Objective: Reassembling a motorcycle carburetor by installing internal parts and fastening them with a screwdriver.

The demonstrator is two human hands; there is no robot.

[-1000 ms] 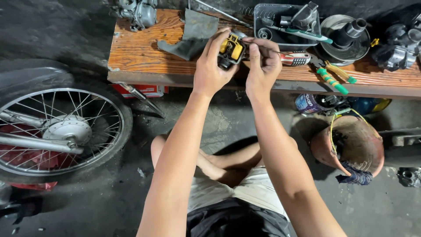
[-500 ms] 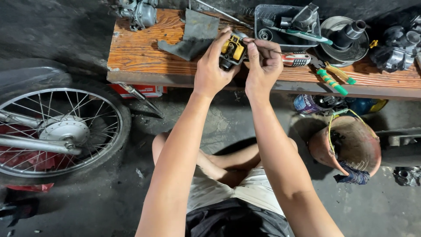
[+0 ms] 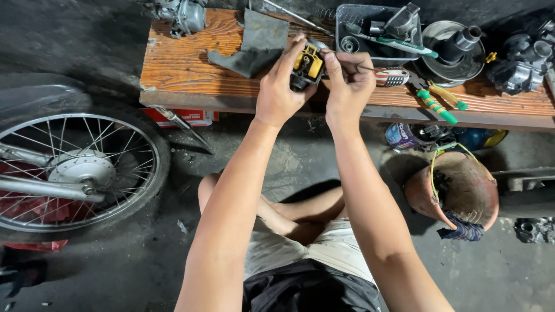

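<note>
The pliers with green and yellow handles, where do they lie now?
In the head view, the pliers lie on the wooden bench, to the right of the right hand, beside a small red-and-white tool and below the grey tray.

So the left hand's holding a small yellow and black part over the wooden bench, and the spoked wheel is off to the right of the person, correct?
Not quite. The head view shows the spoked wheel on the person's left. The rest holds: the left hand holds the small yellow and black part over the wooden bench.
</note>
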